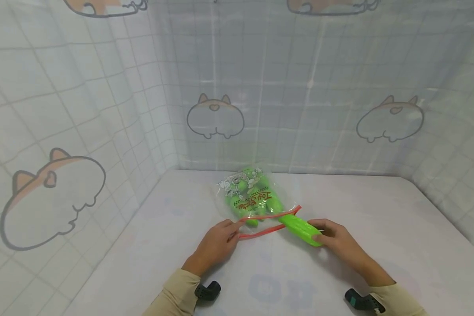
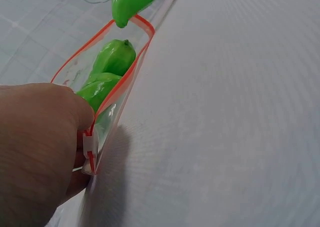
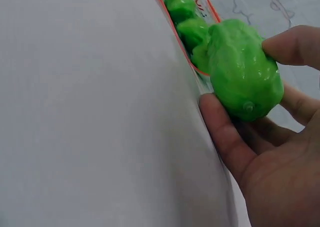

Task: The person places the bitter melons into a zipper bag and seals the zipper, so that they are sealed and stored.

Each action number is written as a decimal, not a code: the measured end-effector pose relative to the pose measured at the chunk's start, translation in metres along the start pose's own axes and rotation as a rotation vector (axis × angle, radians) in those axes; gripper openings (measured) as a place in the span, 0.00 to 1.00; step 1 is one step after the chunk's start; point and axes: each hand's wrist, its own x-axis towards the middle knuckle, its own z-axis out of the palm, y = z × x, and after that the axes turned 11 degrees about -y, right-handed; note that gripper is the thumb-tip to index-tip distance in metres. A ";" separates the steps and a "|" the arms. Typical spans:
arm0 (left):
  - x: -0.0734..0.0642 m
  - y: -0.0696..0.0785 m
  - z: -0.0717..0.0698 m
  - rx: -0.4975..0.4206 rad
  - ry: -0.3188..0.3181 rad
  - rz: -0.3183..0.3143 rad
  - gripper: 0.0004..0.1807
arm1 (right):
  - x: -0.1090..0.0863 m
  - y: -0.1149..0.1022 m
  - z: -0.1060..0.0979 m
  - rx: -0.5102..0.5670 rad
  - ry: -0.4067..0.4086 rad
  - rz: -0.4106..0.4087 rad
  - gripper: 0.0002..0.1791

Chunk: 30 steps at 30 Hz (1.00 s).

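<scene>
A clear zip bag [image 1: 237, 206] with a red-edged mouth and printed lettering lies on the table, holding several green toy vegetables [image 2: 114, 58]. My left hand [image 1: 218, 242] pinches the left end of its mouth, which gapes. In my right hand [image 1: 337, 240] is a long, bumpy, bright green toy vegetable [image 1: 301, 229], gripped by its near end between thumb and fingers. Its far tip is at the right end of the bag's mouth. The right wrist view shows the rounded near end of this toy vegetable [image 3: 245, 79] with a small nub.
The white table [image 1: 166, 281] carries faint printed letters. Pale grid-patterned curtains [image 1: 292, 87] with animal drawings hang behind it and on both sides. Dark bands [image 1: 207, 291] sit at both wrists over beige sleeves [image 1: 175, 292].
</scene>
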 end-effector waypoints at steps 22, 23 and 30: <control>0.001 0.000 -0.002 -0.014 -0.005 -0.021 0.21 | 0.013 -0.010 0.024 -0.009 -0.038 -0.037 0.28; 0.001 0.000 -0.002 -0.016 -0.005 -0.024 0.21 | 0.013 -0.010 0.025 -0.006 -0.039 -0.038 0.28; 0.001 0.000 0.000 -0.019 -0.007 -0.030 0.22 | 0.010 -0.015 0.027 0.010 -0.028 0.001 0.28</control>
